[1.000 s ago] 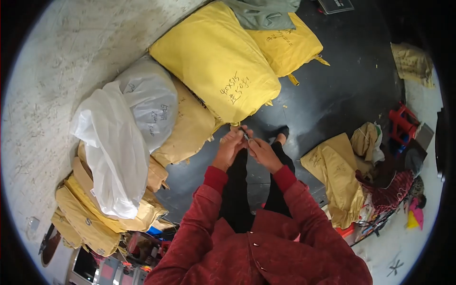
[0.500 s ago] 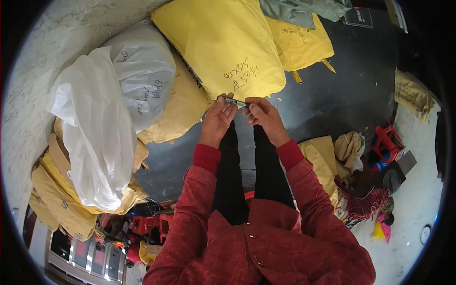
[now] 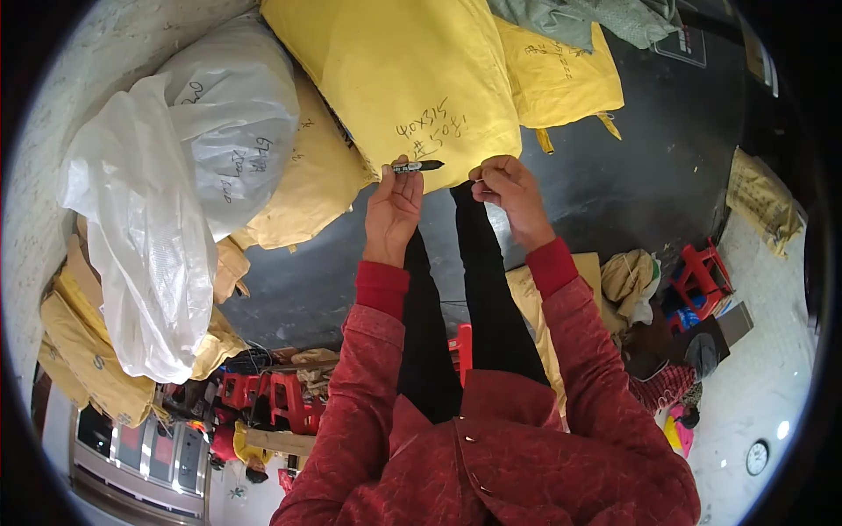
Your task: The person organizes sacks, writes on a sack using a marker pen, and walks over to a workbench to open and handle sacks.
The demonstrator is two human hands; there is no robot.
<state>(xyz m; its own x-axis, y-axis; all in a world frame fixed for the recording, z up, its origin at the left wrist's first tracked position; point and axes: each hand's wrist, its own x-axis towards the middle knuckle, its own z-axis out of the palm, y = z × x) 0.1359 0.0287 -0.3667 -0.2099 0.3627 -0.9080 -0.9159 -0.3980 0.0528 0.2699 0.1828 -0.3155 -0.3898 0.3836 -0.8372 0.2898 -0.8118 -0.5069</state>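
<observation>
My left hand [image 3: 394,210] is closed round a marker pen [image 3: 417,166] with a pale printed barrel. Its black end points right, towards my other hand. My right hand [image 3: 513,193] is pinched shut a short gap away from the pen. A small dark bit shows at its fingertips, too small to name. Just beyond both hands lies a large, full yellow sack [image 3: 395,79] with black handwriting on its near end.
White plastic sacks [image 3: 167,210] with handwriting lie at the left, beside a tan sack [image 3: 303,188]. A smaller yellow sack [image 3: 561,79] lies at the upper right. Red stools [image 3: 702,279] stand at the right. A person in yellow [image 3: 254,451] is at the lower left.
My hands have come apart. The right hand has left the pen's end and moved right, while the left hand keeps the pen. The view has shifted slightly.
</observation>
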